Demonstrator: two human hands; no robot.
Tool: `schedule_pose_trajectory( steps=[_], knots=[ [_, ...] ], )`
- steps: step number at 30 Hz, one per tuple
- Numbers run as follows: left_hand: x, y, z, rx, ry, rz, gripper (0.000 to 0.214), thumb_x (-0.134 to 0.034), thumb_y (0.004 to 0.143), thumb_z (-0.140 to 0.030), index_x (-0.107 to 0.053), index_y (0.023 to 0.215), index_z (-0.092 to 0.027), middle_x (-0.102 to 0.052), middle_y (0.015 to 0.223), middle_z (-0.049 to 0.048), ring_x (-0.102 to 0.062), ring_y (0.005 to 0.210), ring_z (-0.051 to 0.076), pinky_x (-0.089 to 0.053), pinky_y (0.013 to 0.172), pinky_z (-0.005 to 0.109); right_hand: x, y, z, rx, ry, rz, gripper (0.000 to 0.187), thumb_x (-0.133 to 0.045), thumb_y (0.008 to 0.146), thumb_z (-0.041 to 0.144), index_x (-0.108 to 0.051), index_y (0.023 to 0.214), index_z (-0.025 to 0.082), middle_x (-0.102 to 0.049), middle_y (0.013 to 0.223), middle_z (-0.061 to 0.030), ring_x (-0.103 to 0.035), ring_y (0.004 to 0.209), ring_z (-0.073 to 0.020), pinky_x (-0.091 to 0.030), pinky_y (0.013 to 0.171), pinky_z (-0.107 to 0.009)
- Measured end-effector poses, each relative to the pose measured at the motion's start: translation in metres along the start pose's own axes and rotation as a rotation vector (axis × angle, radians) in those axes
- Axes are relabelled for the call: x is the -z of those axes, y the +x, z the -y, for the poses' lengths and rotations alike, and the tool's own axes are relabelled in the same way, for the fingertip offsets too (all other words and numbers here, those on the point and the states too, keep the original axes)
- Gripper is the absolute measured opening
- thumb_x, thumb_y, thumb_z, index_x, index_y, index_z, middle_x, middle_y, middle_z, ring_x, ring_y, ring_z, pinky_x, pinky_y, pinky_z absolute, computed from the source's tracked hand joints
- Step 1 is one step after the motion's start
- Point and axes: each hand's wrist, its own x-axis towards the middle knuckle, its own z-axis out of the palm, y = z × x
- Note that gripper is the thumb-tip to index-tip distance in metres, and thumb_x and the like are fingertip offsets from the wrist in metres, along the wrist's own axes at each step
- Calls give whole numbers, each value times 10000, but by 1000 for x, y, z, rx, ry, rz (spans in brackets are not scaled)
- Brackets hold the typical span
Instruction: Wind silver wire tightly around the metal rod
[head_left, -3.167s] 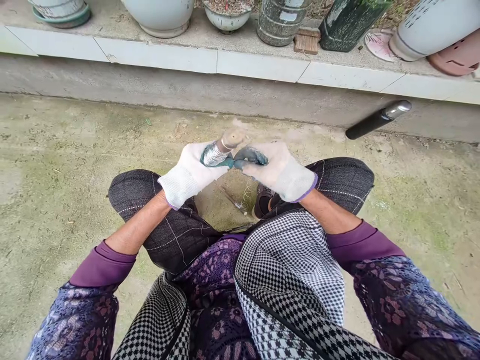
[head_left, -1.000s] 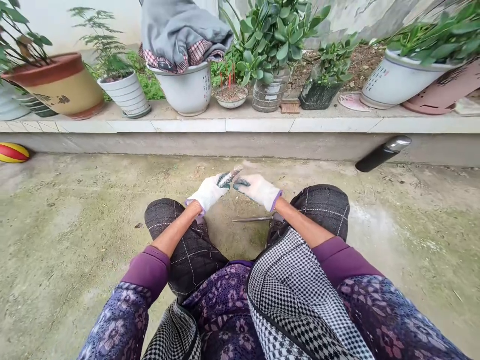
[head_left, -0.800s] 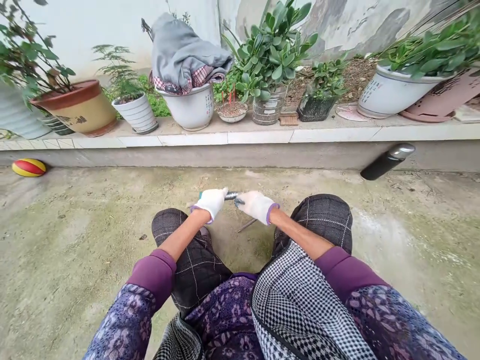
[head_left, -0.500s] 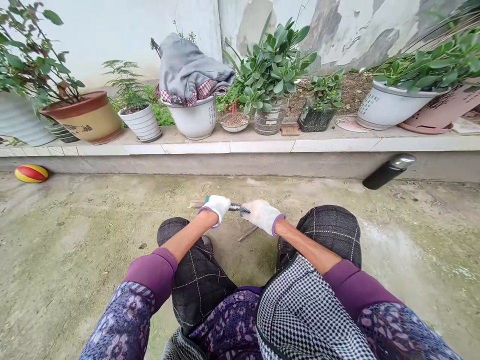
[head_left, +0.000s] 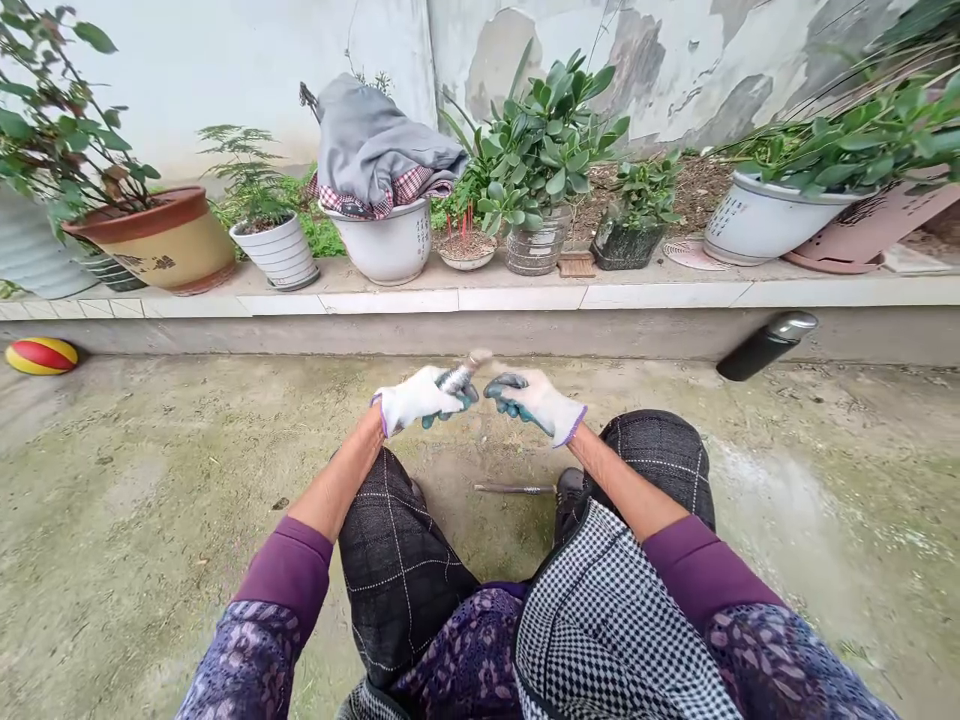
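Wrapped stick [head_left: 456, 379] (head view): in the left hand, long axis slanting forward and rightward from the palm
Left hand [head_left: 429, 396]: closed around it, the nearer one
Right hand [head_left: 534, 402]: just beside, apart from the stick, fingers curled; cannot tell whether they pinch anything
White pot [head_left: 384, 246]: grey cloth [head_left: 375, 135] draped over its top
Bowl [head_left: 466, 263]: red sticks [head_left: 463, 222] standing in it

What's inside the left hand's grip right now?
A stick with silvery wrapping: part of the wrapping and a blurred, pale end emerge from the gloved left hand. The stretch inside the grip is covered by the glove and cannot be seen.
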Motion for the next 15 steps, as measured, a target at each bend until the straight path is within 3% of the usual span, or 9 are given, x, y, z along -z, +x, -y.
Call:
schedule_pose_trajectory(
  steps=[4,7,9,11,13,15],
  knots=[
    [2,16,-5,127,-492,-207,374,-616,800,-255,-692,1153,-159,-574,609,-28,-449,434,65,-377,385,191,2,-3,-3,143,0,-116,308,-627,694,455,-673,765,159,-589,611,2,-507,523,-112,-385,496,-231],
    [-3,33,0,217,-540,-308,366,-633,751,-213,-707,1106,-164,-576,625,-16,-465,449,82,-369,390,197,3,-8,-8,219,-190,-119,236,-582,761,389,-678,765,174,-619,654,-1,-517,563,-121,-410,549,-244],
    [-5,43,7,261,-363,-305,349,-625,768,-204,-713,1104,-173,-617,663,14,-535,504,114,-414,449,219,4,-13,-8,266,-354,-107,203,-562,802,337,-687,792,178,-657,705,-9,-542,613,-133,-425,605,-255],
    [-7,51,14,297,-40,-272,295,-604,798,-190,-726,1065,-170,-666,715,61,-622,608,167,-479,566,262,4,-19,-5,311,-534,-99,196,-558,846,315,-697,815,181,-699,775,-27,-583,693,-153,-433,675,-266],
    [-12,56,17,299,308,-208,252,-565,828,-165,-734,1015,-158,-707,802,120,-685,758,234,-512,705,324,2,-23,0,314,-682,-86,206,-560,884,322,-716,859,190,-732,851,-46,-623,793,-177,-434,729,-269],
    [-22,56,16,262,504,-123,229,-548,832,-140,-735,964,-149,-722,872,161,-701,885,288,-507,802,377,2,-24,5,274,-780,-76,212,-571,902,341,-735,911,207,-750,893,-55,-645,870,-192,-436,749,-262]
  ],
)
